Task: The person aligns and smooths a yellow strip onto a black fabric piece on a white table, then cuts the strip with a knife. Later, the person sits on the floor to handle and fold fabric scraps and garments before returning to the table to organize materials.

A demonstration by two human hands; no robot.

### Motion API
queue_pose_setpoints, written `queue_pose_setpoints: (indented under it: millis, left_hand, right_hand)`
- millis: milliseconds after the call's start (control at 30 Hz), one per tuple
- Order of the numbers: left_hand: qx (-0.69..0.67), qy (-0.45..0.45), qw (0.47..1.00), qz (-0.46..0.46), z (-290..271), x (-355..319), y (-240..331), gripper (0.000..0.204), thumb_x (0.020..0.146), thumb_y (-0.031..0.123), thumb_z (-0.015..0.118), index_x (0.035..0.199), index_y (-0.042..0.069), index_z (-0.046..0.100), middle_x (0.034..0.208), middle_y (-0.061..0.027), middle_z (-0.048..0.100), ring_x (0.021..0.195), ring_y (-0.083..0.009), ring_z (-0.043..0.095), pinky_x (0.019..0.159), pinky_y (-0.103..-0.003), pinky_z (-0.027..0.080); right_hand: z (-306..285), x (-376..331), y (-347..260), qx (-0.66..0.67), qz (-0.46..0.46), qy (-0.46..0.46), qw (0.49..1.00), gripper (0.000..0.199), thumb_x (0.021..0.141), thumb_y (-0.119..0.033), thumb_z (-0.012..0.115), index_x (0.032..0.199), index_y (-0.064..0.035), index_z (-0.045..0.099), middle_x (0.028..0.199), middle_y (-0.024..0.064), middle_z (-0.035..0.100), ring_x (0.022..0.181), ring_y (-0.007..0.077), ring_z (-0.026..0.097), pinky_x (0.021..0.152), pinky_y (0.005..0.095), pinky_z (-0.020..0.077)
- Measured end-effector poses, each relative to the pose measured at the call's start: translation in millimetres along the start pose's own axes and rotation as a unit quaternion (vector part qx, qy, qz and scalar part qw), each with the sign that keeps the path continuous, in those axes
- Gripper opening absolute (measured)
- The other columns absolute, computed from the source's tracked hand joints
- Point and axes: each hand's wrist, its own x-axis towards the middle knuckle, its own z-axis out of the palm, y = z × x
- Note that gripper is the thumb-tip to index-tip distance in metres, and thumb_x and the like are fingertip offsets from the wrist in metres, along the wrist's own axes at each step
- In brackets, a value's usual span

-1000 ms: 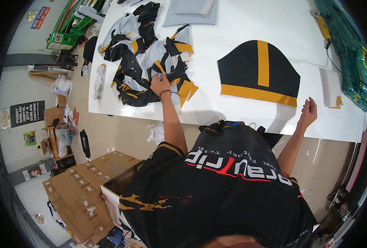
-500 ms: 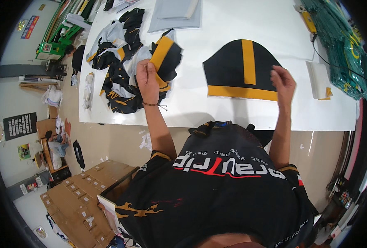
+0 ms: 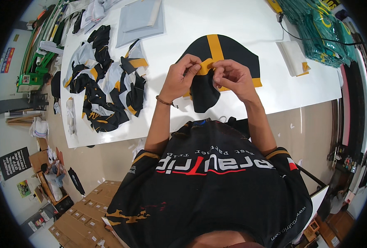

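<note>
Above the near part of the white table (image 3: 291,93), both hands are at a small black fabric piece (image 3: 206,93) with a yellow band along its upper edge. My left hand (image 3: 181,78) pinches the band's left end between thumb and fingers. At the band's right end, my right hand (image 3: 235,76) has its fingers curled in against the cloth. The black part hangs down in a curl. Behind it lies a flat, dome-shaped black sleeve panel (image 3: 241,53) with a yellow centre stripe and yellow lower border, partly covered by my hands and the held piece.
To the left lies a loose heap of black, grey and yellow fabric pieces (image 3: 109,84). Grey folded sheets (image 3: 142,25) lie farther back. At the right are green plastic-wrapped packs (image 3: 315,33), a cable (image 3: 315,41) and a pale folded sheet (image 3: 291,58). Another person (image 3: 55,173) sits at far left.
My left hand has brought the small fabric piece from beside the heap rightward, over the sleeve panel. My right hand has moved left to meet it at the yellow band. The view has shifted.
</note>
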Motion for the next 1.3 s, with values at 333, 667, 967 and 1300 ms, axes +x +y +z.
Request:
queue_pose_setpoints:
  millis: [333, 667, 967, 1300]
  left_hand:
    - [-0.077, 0.114, 0.990, -0.014, 17.8, 13.5, 3.2, 0.016, 0.106, 0.016, 0.057, 0.110, 0.001, 0.057, 0.077, -0.0005, 0.063, 0.069, -0.0028, 0.050, 0.061, -0.020, 0.041]
    - [-0.266, 0.216, 0.940, -0.010, 6.5, 40.7, 26.1, 0.018, 0.106, 0.020, 0.056, 0.113, 0.003, 0.056, 0.083, 0.0013, 0.062, 0.073, -0.0011, 0.050, 0.064, -0.018, 0.041]
    - [-0.056, -0.047, 0.986, -0.150, 21.1, 8.3, -14.7, 0.078, 0.087, 0.034, 0.081, 0.145, 0.000, 0.042, 0.146, -0.0202, 0.050, 0.133, -0.0300, 0.052, 0.107, -0.039, 0.047]
    - [-0.027, -0.036, 0.996, -0.073, 82.7, -13.5, -21.0, 0.025, 0.095, 0.014, 0.068, 0.113, -0.004, 0.069, 0.096, -0.0106, 0.077, 0.088, -0.0177, 0.074, 0.084, -0.031, 0.056]
  right_hand:
    - [-19.1, -9.0, 19.4, -0.036, -0.001, 0.128, 0.991, 0.036, 0.091, -0.004, 0.070, 0.126, -0.0011, 0.062, 0.107, 0.0051, 0.065, 0.104, 0.0182, 0.063, 0.091, 0.0319, 0.0510]
    - [-15.5, -32.9, 59.3, 0.044, 0.113, 0.033, 0.992, 0.023, 0.102, -0.018, 0.065, 0.114, 0.0005, 0.070, 0.099, 0.0022, 0.072, 0.093, 0.0112, 0.066, 0.088, 0.0306, 0.0517]
    - [-21.7, -23.3, 25.6, 0.276, 0.095, 0.214, 0.932, 0.015, 0.103, -0.021, 0.062, 0.107, -0.0074, 0.068, 0.100, 0.0035, 0.073, 0.082, 0.0125, 0.071, 0.074, 0.0269, 0.0583]
    - [-10.8, -14.8, -3.9, 0.263, 0.055, 0.214, 0.939, 0.035, 0.098, -0.006, 0.062, 0.132, -0.0017, 0.058, 0.108, 0.0077, 0.068, 0.091, 0.0110, 0.066, 0.071, 0.0245, 0.0541]
